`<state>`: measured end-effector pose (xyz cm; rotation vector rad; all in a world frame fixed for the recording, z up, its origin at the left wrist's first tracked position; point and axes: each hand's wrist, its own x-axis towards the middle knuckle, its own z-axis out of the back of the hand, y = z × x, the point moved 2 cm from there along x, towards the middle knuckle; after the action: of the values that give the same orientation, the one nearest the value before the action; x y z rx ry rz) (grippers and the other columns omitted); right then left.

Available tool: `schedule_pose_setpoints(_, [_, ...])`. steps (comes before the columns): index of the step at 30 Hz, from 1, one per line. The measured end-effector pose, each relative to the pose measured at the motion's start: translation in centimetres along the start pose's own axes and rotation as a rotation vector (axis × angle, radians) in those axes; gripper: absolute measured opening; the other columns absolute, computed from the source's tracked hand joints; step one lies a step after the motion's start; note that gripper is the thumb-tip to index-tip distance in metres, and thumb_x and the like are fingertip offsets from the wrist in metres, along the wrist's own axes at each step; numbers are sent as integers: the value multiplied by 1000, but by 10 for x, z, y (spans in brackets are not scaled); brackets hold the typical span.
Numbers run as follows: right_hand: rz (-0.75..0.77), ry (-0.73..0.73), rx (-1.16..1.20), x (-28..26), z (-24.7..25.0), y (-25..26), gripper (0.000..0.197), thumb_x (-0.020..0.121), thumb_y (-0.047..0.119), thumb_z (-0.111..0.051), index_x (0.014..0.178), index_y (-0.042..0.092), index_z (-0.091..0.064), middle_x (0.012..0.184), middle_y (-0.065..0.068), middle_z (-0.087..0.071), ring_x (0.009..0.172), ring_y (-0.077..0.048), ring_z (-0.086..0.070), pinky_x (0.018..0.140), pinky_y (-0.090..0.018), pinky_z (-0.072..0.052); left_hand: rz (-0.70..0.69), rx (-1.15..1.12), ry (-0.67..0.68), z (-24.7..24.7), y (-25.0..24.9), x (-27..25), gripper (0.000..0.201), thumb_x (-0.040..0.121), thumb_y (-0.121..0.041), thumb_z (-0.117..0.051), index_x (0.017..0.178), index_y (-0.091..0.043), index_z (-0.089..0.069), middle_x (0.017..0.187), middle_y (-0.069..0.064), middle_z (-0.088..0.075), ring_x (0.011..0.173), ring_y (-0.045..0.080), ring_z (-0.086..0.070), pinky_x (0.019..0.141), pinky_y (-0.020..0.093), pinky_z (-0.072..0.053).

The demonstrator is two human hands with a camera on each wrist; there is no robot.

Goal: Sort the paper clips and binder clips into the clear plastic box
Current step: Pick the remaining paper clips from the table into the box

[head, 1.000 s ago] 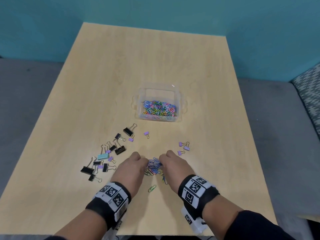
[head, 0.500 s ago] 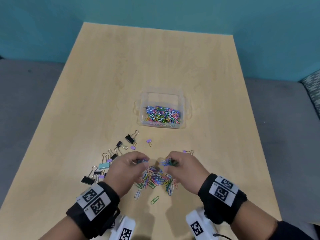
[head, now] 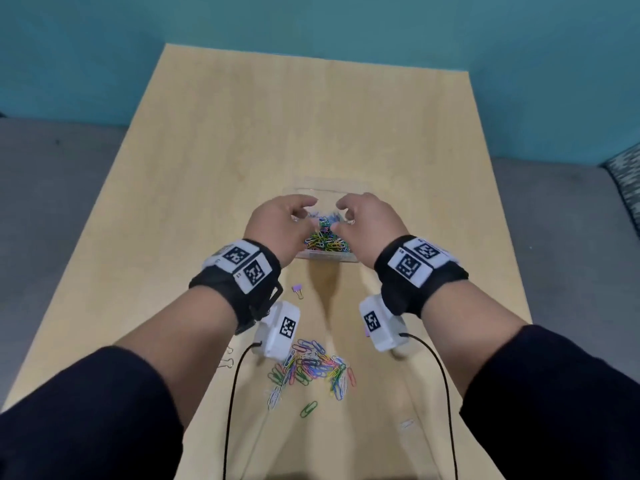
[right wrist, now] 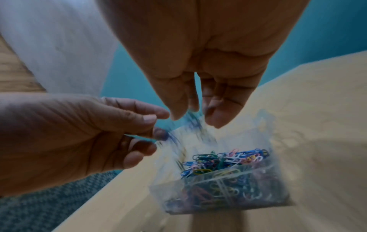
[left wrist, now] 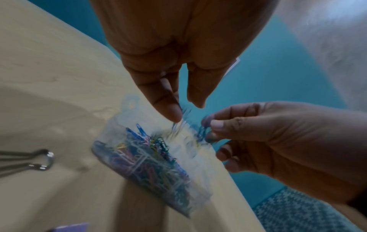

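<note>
Both hands are up over the clear plastic box (head: 327, 257) right now, fingertips pointing down. The left hand (head: 281, 226) has its fingers loosely spread with blurry paper clips dropping off them, and the right hand (head: 367, 223) looks much the same, a smear of blue clips (right wrist: 190, 121) right under its tips, so honestly I can't tell if either one is still pinching any. The box sits about mid-table and already has a colourful heap of clips (right wrist: 224, 161) in it. Closer to the near edge there's a loose pile of paper clips (head: 311, 370), one green clip (head: 308, 408) off by itself, and a small purple binder clip (head: 298, 291) just left of centre
</note>
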<state>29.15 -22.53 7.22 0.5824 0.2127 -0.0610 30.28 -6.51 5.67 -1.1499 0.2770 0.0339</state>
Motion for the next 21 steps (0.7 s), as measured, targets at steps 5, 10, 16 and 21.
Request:
schedule_pose_setpoints(5, [97,-42,16,-50,-10,-24,22,89,20,-56,108,15,-64,102,-7,-61,88,-24,-59,80,-36,-47,64,45,-21,14,36,-44,21,85,-11,-62,89,-30,-66,83,0,-61,54,22,-60,57,32,-54])
schedule_pose_setpoints(10, [-43,494,237,-146,-54,-56,13,77,13,-54,78,22,-63,70,7,-61,64,-9,-54,68,-30,-46,300,-125,452,9,78,-156,5,69,-14,-60,70,-16,-64,66,5,-62,59,19,-57,59,30,-49])
schedule_pose_setpoints(16, [-34,717,215,-192,-103,-44,26,78,11,-50,76,33,-62,69,12,-58,66,-2,-53,69,-22,-45,285,-40,467,-23,111,-201,14,78,-16,-62,80,-29,-67,68,-7,-60,65,10,-52,69,34,-51])
schedule_pose_setpoints(21, [-73,451,344,-180,-110,-32,22,81,9,-50,80,28,-61,69,10,-55,57,-5,-47,62,-27,-43,136,96,177,-13,99,-185,4,76,-25,-63,77,-29,-64,81,-5,-59,74,11,-59,76,36,-52])
